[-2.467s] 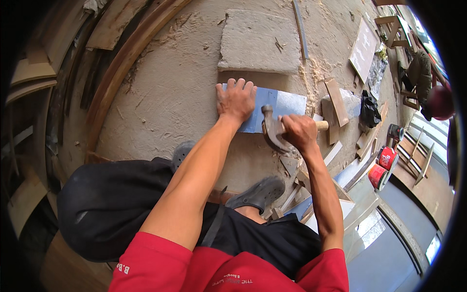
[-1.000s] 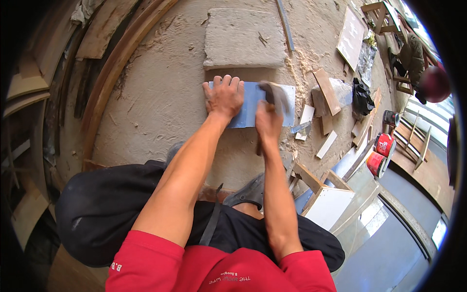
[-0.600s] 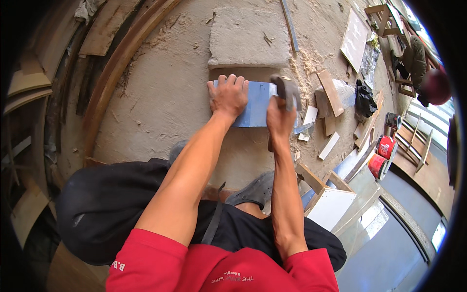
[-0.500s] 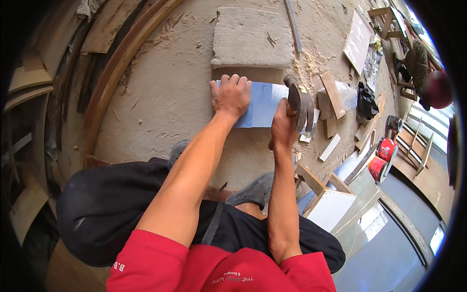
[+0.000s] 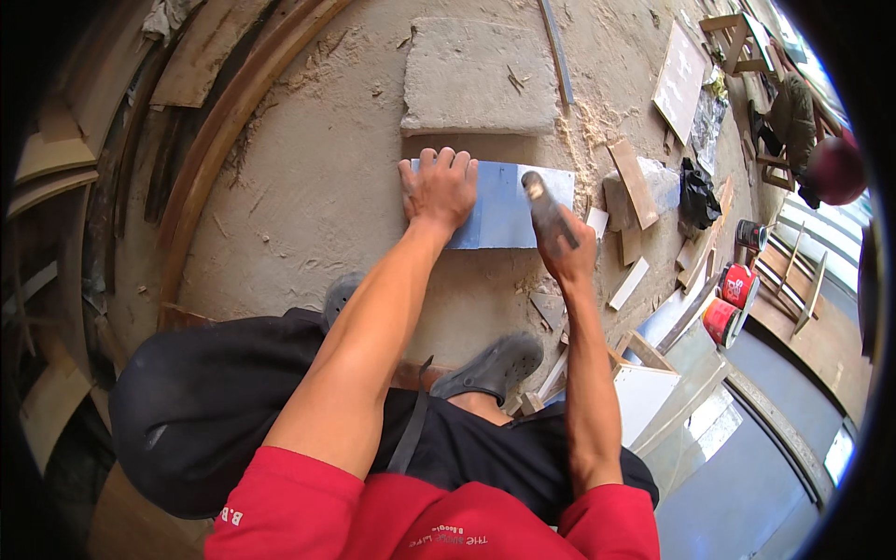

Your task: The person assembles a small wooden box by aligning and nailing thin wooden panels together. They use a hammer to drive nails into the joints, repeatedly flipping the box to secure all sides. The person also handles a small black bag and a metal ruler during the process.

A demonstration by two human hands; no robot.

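A blue board [image 5: 501, 210] with a paler right end lies in front of me, near a rough pale block. My left hand [image 5: 439, 191] is closed on its left part, the fingers reaching over the far edge. In my right hand [image 5: 569, 250] is a hammer [image 5: 552, 214], with the fist wrapped round it. Its head is slightly blurred and stands over the board's right end. I cannot tell whether it touches the surface.
Beyond the board sits the rough block [image 5: 481, 75]. Wood offcuts [image 5: 633, 184], a black plastic bag [image 5: 701, 194] and red cans [image 5: 730, 303] lie to the right. A curved wooden piece [image 5: 210, 154] runs along the left. My shoe [image 5: 490, 367] is close below the board.
The hammer has turned in my right hand, and that hand has moved right and slightly nearer to me. My left hand keeps its place on the board.
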